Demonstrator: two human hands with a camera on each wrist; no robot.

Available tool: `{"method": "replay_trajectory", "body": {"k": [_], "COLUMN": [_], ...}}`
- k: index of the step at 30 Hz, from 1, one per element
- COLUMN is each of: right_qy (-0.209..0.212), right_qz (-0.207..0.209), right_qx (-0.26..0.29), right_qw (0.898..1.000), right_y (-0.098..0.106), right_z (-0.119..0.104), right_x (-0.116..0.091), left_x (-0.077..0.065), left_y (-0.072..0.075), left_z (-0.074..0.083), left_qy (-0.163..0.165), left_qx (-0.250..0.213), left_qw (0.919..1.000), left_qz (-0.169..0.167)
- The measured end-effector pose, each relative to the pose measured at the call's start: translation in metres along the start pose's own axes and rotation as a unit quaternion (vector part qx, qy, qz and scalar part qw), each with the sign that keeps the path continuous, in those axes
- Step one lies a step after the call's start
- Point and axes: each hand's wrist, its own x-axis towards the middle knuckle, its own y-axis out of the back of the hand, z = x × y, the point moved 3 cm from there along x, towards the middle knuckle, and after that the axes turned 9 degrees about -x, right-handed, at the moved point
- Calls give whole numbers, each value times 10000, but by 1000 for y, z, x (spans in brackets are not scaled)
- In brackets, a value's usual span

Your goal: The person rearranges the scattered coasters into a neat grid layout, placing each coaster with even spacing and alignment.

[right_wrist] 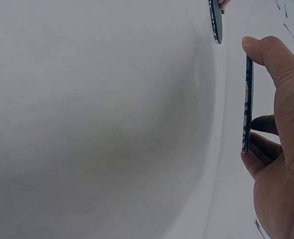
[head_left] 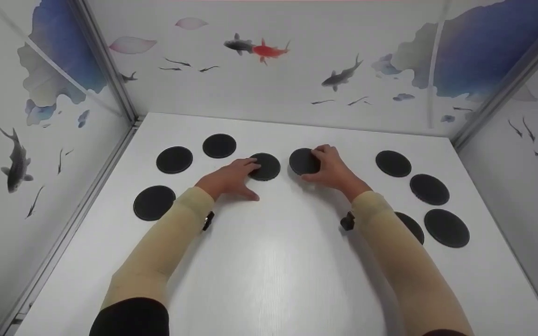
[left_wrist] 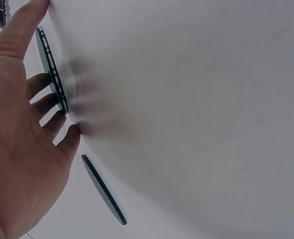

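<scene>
Near the back middle of the white table, my left hand [head_left: 229, 181] has its fingertips on a flat round black disc [head_left: 267, 167]. Its thumb stands apart from that disc, over the table. In the left wrist view, the fingers of the left hand [left_wrist: 27, 129] meet the disc [left_wrist: 50, 62], seen edge-on. Just to the right, my right hand [head_left: 336, 170] grips another black disc [head_left: 303, 161] by its rim. The right wrist view shows this disc [right_wrist: 247, 99] held between thumb and fingers of the right hand [right_wrist: 289, 114], apparently raised off the table.
On the left lie three more black discs, one [head_left: 154, 203] beside the left sleeve. Several others lie on the right; one disc [head_left: 410, 227] is partly hidden by the right sleeve. White panels painted with fish [head_left: 269, 51] enclose the table [head_left: 273, 270] at the back and sides.
</scene>
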Motion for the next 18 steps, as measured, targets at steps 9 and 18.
{"method": "replay_trajectory", "body": {"k": [9,18], "right_qy": [145,127], "right_qz": [119,8], "right_qx": [-136,-63], "right_qw": [9997,9999], "right_y": [-4,-13], "right_z": [-8,-16], "right_x": [6,9], "left_x": [-1,-1], "left_y": [2,2], "left_z": [0,0], "left_qy": [-54,-33], "left_qx": [15,-4], "left_qw": [10000,10000], "left_qz": [32,-10]}}
